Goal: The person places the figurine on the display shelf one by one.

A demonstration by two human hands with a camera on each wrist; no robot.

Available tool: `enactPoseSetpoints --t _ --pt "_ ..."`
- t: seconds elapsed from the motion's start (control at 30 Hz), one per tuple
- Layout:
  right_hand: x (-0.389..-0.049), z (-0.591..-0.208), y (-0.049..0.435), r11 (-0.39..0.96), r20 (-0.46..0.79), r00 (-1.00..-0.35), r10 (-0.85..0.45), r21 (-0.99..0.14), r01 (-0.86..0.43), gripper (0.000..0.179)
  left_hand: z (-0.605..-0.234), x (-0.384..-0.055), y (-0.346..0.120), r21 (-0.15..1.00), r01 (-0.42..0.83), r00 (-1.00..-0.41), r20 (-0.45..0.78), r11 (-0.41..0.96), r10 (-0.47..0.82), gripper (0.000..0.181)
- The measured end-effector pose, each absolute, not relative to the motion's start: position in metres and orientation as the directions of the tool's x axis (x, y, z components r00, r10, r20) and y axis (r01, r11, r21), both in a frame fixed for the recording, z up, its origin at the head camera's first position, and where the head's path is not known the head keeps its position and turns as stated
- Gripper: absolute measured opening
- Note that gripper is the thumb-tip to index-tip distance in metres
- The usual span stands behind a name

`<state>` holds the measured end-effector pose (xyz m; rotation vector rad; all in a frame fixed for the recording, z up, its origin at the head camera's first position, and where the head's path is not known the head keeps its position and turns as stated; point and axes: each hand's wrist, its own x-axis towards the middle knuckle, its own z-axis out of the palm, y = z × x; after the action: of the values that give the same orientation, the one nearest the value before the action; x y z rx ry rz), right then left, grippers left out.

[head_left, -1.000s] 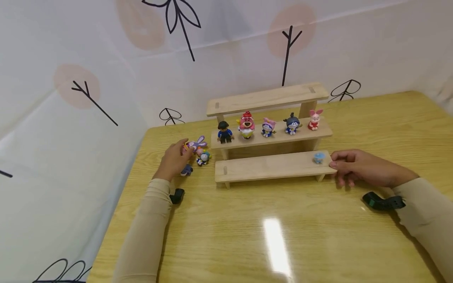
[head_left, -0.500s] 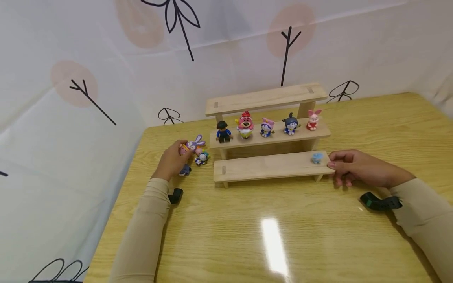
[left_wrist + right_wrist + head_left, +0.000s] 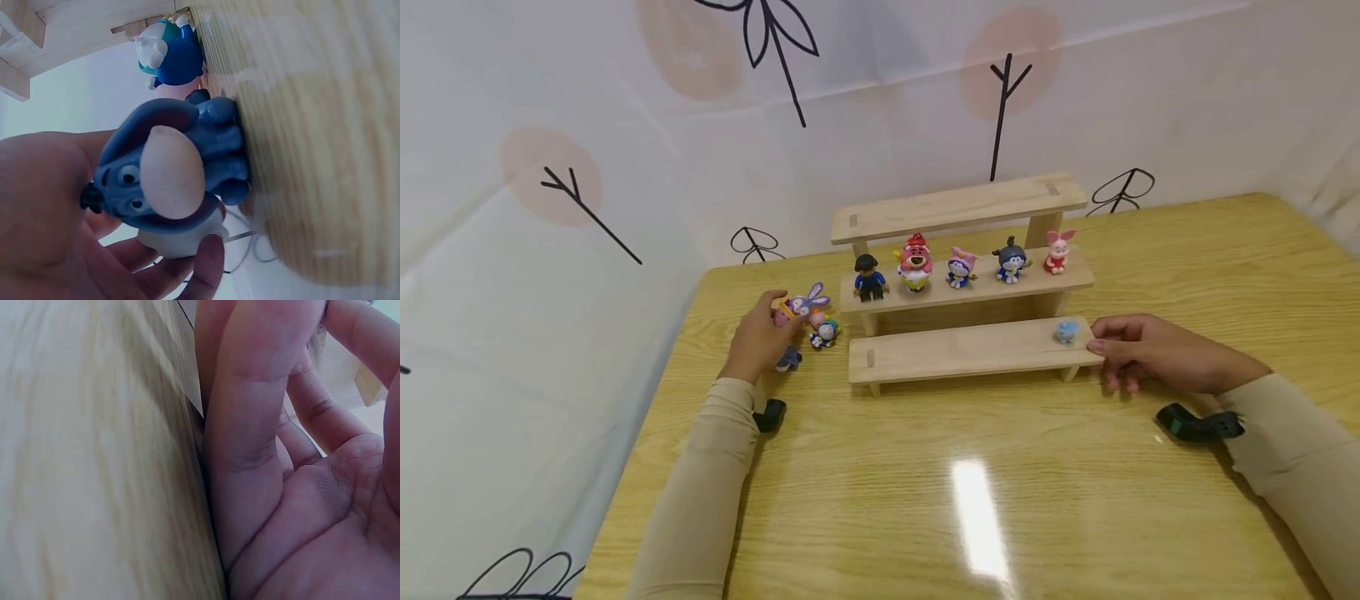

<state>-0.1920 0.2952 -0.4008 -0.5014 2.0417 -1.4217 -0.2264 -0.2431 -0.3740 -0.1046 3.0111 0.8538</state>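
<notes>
Filling the far and left sides with a pale printed cloth (image 3: 887, 125) and the near side with a wood-grain table (image 3: 865, 500). Bearing, toward the far edge, a three-tier wooden stand (image 3: 955, 204). Gripping the right end of its low front shelf (image 3: 962, 352) with the right hand (image 3: 1165, 354), thumb and fingers clamped there. Curling the left hand (image 3: 758, 340) round a purple-eared rabbit figure (image 3: 802, 306) on the table, just left of the stand; how tightly, hard to tell. Carrying on the middle shelf (image 3: 937, 287), left to right, a pink bear (image 3: 915, 267) and a pink pig (image 3: 1057, 254), with two hooded figures (image 3: 1011, 262) between. Showing a blue donkey figure (image 3: 215, 147) upright beside the left palm, near of the rabbit. Placing last, on the front shelf's right end, a tiny pale-blue piece (image 3: 1066, 332), unclear in form.
</notes>
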Motion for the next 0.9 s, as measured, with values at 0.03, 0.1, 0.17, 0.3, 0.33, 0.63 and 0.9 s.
enactPoseSetpoints --t 0.03,0.1,0.17,0.3,0.33,0.63,0.9 --pt "-0.192 -0.401 0.295 0.357 -0.256 -0.752 -0.608 -0.934 0.029 0.018 -0.374 -0.226 -0.243 0.528 -0.065 -0.998 -0.013 0.847 -0.068 0.060" --pt "-0.192 -0.401 0.295 0.357 -0.255 -0.752 -0.608 -0.934 0.028 0.018 -0.374 -0.226 -0.243 0.542 -0.046 -0.997 0.029 0.839 -0.073 0.061" --pt "-0.192 -0.400 0.295 0.359 -0.253 -0.753 -0.608 -0.933 0.024 0.019 -0.374 -0.227 -0.243 0.565 -0.025 -0.994 0.071 0.825 -0.078 0.060" --pt "-0.193 -0.401 0.296 0.365 -0.253 -0.755 -0.605 -0.931 0.019 0.019 -0.372 -0.228 -0.242 0.630 0.015 -0.987 0.133 0.776 -0.088 0.060" --pt "-0.193 -0.401 0.296 0.367 -0.254 -0.756 -0.603 -0.930 0.020 0.019 -0.372 -0.228 -0.241 0.653 0.025 -0.985 0.144 0.757 -0.092 0.060" --pt "-0.191 -0.402 0.296 0.355 -0.258 -0.760 -0.596 -0.934 0.040 0.017 -0.356 -0.220 -0.227 0.824 0.157 -0.955 0.268 0.544 -0.130 0.057" --pt "-0.192 -0.402 0.296 0.370 -0.265 -0.761 -0.592 -0.928 0.035 0.018 -0.340 -0.207 -0.213 0.889 0.301 -0.923 0.363 0.344 -0.130 0.058"
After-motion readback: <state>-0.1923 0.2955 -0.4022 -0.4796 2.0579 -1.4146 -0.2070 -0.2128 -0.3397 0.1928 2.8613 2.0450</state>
